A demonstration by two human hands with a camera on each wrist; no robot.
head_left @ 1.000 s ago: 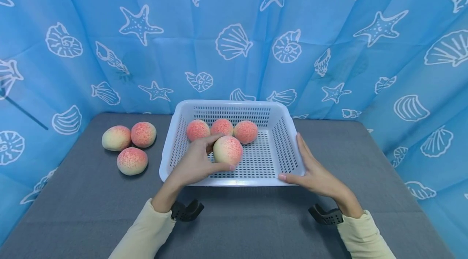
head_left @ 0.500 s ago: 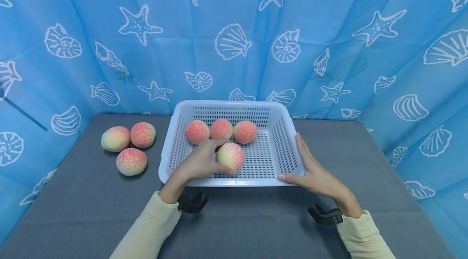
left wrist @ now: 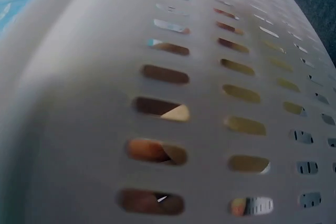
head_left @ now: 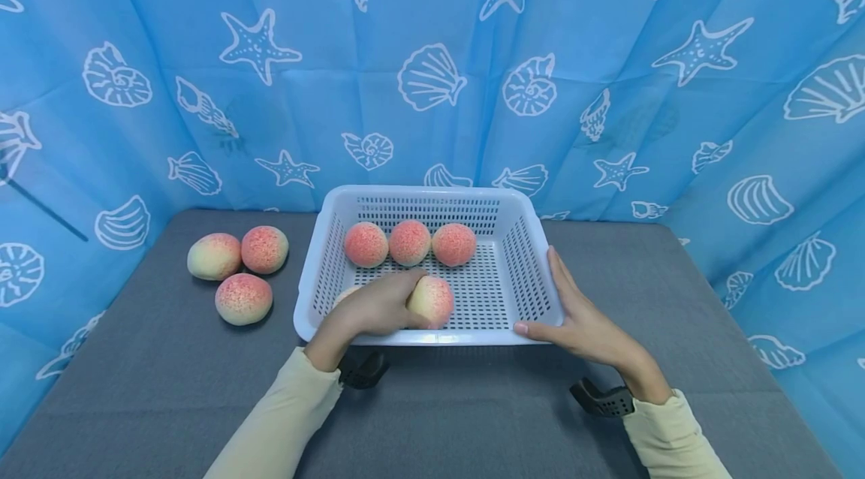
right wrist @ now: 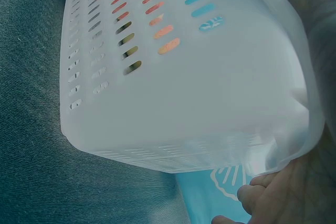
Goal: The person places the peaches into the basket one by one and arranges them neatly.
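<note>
In the head view my left hand (head_left: 387, 304) holds a pink-and-cream peach (head_left: 435, 301) low inside the white plastic basket (head_left: 432, 339), near its front wall. Three peaches stand in a row at the back, one of them the middle peach (head_left: 409, 242). Partly hidden behind the left hand is another pale peach (head_left: 346, 294). My right hand (head_left: 584, 325) grips the basket's front right corner, thumb on the front rim and fingers along the right side. The left wrist view is mostly filled by the slotted basket wall (left wrist: 84, 129).
Three more peaches lie on the grey table (head_left: 446, 419) left of the basket, the nearest peach (head_left: 244, 299) in front of the other two. A blue curtain (head_left: 432, 134) with white shell patterns hangs right behind the table.
My left hand has moved down and slightly right with its peach, toward the basket's front. A pale peach behind that hand has come into view. The right hand has stayed still.
</note>
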